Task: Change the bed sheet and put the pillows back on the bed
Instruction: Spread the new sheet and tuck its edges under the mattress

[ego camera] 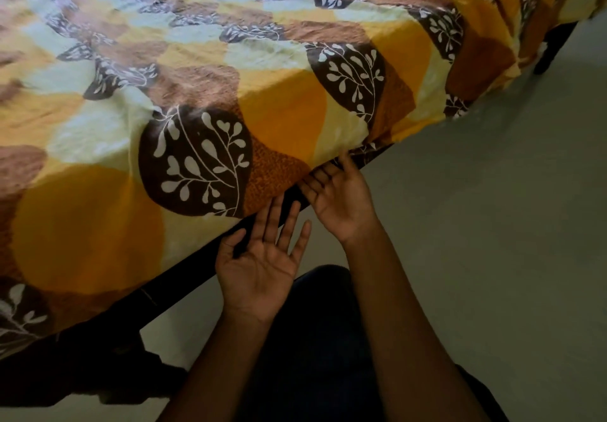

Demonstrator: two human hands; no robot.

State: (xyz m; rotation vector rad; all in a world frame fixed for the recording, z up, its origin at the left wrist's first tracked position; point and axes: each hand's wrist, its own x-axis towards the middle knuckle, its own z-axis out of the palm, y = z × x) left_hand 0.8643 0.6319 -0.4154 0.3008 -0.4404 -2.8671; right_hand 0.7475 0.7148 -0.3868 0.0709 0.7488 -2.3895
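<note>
Bed sheet (230, 93) spread over the bed, two open palms at its edge.
Left hand (262, 264) lies palm-up, fingers straight, against the dark bed frame (184, 277); right hand (338, 195), also flat, touches the sheet's hanging hem with its fingertips, above the pale floor (492, 224).

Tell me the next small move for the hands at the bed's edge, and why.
Probably tuck the sheet in above the dark frame with the right hand and left hand. Both are open, palms up, with fingertips at its hem, and the sheet hangs loose farther along.
</note>
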